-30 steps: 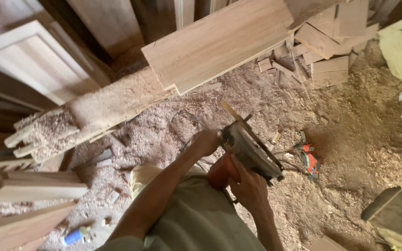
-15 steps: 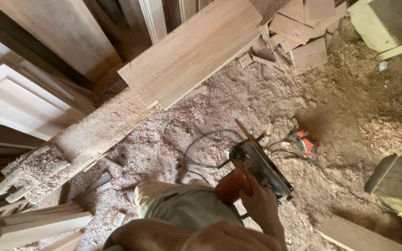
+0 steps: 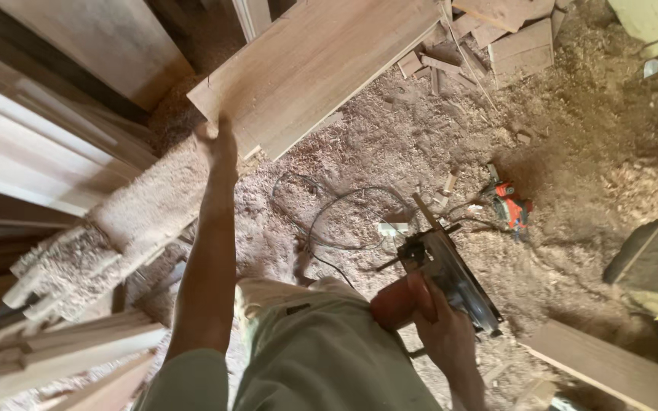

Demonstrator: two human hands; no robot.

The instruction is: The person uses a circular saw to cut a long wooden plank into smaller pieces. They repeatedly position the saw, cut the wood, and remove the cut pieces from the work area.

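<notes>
Pretty warm, soft daylight overall, brightest on the white panel (image 3: 32,152) at left, which is a bit washed out. Top left corner and right edge drop into deep shadow. The raised left hand (image 3: 218,141) is smeared with motion blur, and wide-angle stretch bends the edges.

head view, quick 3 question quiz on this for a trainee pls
1. True or false: the left hand is at the near corner of the wide plank.
2. What does the right hand hold? A) a hammer B) a circular saw C) a brush
3. What covers the floor around the orange tool?

Key
1. True; whether it grips or only touches cannot be told.
2. B, the circular saw, held low beside the leg, with its black cord trailing over the floor.
3. Sawdust and wood shavings, with offcuts near the plank.
</notes>
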